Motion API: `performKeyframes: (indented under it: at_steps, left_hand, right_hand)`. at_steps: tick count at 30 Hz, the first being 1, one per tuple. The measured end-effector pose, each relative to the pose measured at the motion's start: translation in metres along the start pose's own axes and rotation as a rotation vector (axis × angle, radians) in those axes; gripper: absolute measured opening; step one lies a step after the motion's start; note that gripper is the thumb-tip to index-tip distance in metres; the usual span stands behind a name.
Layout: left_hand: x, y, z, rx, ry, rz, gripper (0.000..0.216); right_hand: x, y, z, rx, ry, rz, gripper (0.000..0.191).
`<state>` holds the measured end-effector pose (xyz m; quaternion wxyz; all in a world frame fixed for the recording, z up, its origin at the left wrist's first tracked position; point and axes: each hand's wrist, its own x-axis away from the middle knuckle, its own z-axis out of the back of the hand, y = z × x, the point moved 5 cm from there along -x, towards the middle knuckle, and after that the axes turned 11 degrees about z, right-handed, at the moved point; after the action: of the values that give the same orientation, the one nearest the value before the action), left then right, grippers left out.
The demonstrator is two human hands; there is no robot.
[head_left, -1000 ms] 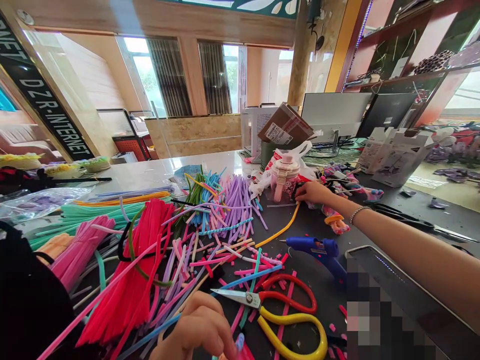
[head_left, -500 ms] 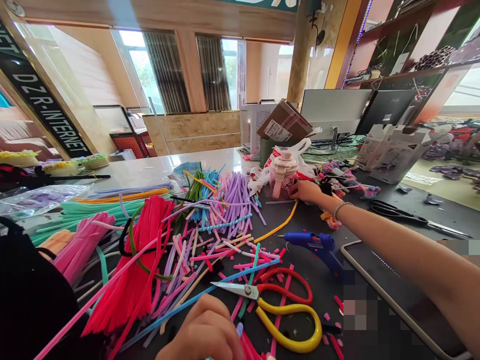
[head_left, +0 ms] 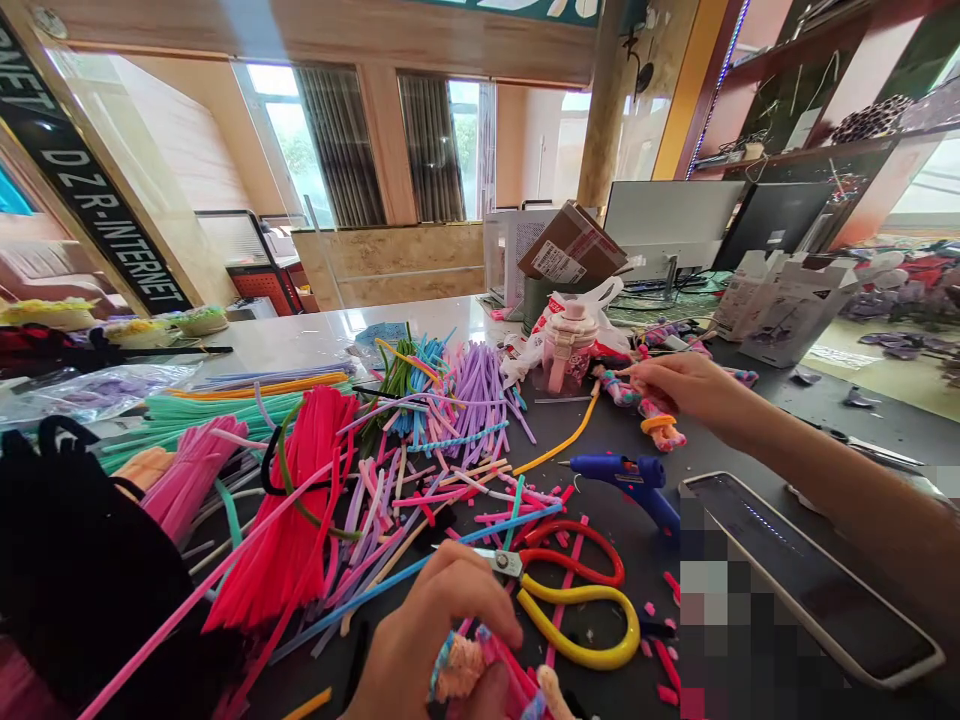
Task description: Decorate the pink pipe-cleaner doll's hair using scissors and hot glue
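Observation:
At the bottom middle my left hand (head_left: 442, 630) is closed around a small doll (head_left: 461, 668) of pink and peach pipe cleaners, partly hidden by the fingers. My right hand (head_left: 675, 388) reaches to the back right, fingertips pinched at the end of a blue-and-pink pipe-cleaner doll (head_left: 619, 390). Just below that hand lies a peach doll part with an orange band (head_left: 663, 428). Between the hands are open scissors (head_left: 581, 627) with red and yellow handles and a blue glue gun (head_left: 628, 474).
Bundles of red (head_left: 292, 510), purple (head_left: 476, 395) and teal pipe cleaners (head_left: 180, 420) cover the left and middle. A pink bottle (head_left: 568, 345) stands at the back. A phone (head_left: 810, 580) lies on the right, black-handled scissors (head_left: 874, 445) behind it. Black cloth (head_left: 90, 560) fills the lower left.
My right hand has drawn back rightward from beside the bottle, and the blue-and-pink doll shows at its fingertips. My left hand has risen and turned, bringing its doll into view.

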<state>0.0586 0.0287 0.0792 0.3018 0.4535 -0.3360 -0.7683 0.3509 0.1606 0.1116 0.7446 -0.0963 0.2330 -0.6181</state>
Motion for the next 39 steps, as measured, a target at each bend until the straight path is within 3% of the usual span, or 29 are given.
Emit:
performKeyframes:
  at_steps: [4,7,11,16,23,27,33,35,39]
  left_hand:
    - [-0.012,0.000,-0.011,0.008,-0.018,0.064,0.018]
    - [-0.027,-0.001,-0.017,-0.003,-0.010,0.289,0.006]
    - [-0.042,0.007,-0.026,0.155,-0.018,0.379,0.005]
    - [-0.045,-0.003,-0.034,0.311,-0.009,0.442,0.006]
    - [-0.047,-0.013,-0.036,0.180,-0.014,0.433,0.008]
    - [-0.042,-0.021,-0.041,0.305,-0.060,0.538,0.012]
    - [-0.039,-0.038,-0.044,0.537,-0.075,0.734,0.013]
    - [-0.039,-0.044,-0.043,0.597,-0.042,0.792,0.011]
    - [-0.038,-0.049,-0.042,0.726,0.009,0.848,0.008]
  right_hand:
    - [0.060,-0.055,0.004,-0.470,0.103,0.181,0.044]
    - [0.087,-0.082,-0.013,-0.776,0.079,0.113,0.028]
    - [0.099,-0.095,-0.048,-1.185,0.007,-0.006,0.023]
    - [0.098,-0.095,-0.072,-1.367,-0.046,-0.060,0.021]
    - [0.097,-0.094,-0.074,-1.267,-0.020,-0.062,0.022]
    - [0.099,-0.095,-0.076,-1.186,0.041,0.052,0.012]
    - [0.101,-0.089,-0.060,-0.719,0.049,0.127,0.014]
    - [0.102,-0.080,-0.051,-0.478,-0.085,0.136,0.019]
    - [0.117,-0.048,-0.050,-0.039,-0.553,0.112,0.019]
